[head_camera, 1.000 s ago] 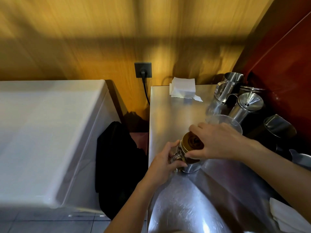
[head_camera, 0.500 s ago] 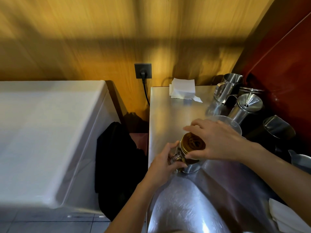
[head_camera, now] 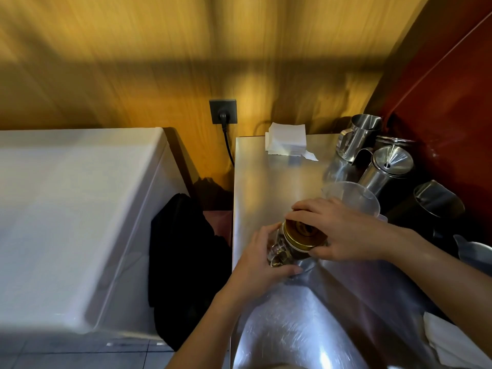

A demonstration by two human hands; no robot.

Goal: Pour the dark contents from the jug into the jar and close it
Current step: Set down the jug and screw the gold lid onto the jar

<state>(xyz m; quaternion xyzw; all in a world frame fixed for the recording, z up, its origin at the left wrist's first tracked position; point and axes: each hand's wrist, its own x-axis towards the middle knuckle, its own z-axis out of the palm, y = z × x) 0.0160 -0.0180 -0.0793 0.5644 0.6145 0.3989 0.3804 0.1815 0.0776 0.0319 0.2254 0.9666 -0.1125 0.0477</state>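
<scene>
Gripping the dark-filled jar (head_camera: 282,253), left hand (head_camera: 262,259) steadies it; right hand (head_camera: 343,233) clasps its gold lid (head_camera: 303,234).

A wood-panelled wall (head_camera: 159,62) glows amber in warm light, with broad bands of shadow crossing it. A dark wall socket (head_camera: 223,111) sits low on it, a black cable (head_camera: 228,150) plugged in and dropping behind the stainless steel counter (head_camera: 269,187). To the right stands a dark red panel (head_camera: 450,102). Left of the counter is a white chest-like appliance (head_camera: 74,209), with something black (head_camera: 183,262) wedged in the gap between them. Grey floor tiles (head_camera: 80,355) show below.
</scene>
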